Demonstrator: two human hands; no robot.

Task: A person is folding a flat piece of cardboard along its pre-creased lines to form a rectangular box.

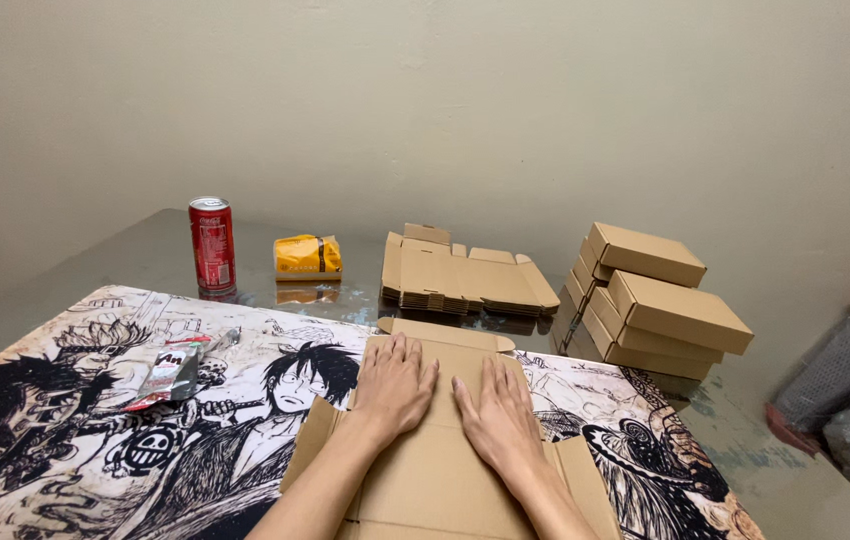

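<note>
Your hands press a flat brown carton blank point(445, 470); behind it sit flat blanks point(460, 275), folded brown boxes point(660, 300), a yellow packet point(308, 255) and a red can point(213, 243).

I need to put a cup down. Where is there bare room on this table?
Bare glass lies left of the red can and along the right table edge below the folded boxes. Crowded: both hands on flat cardboard.

Both forearms bare, no sleeves; hands point(450, 395) bare, without gloves, rings or watch.
</note>
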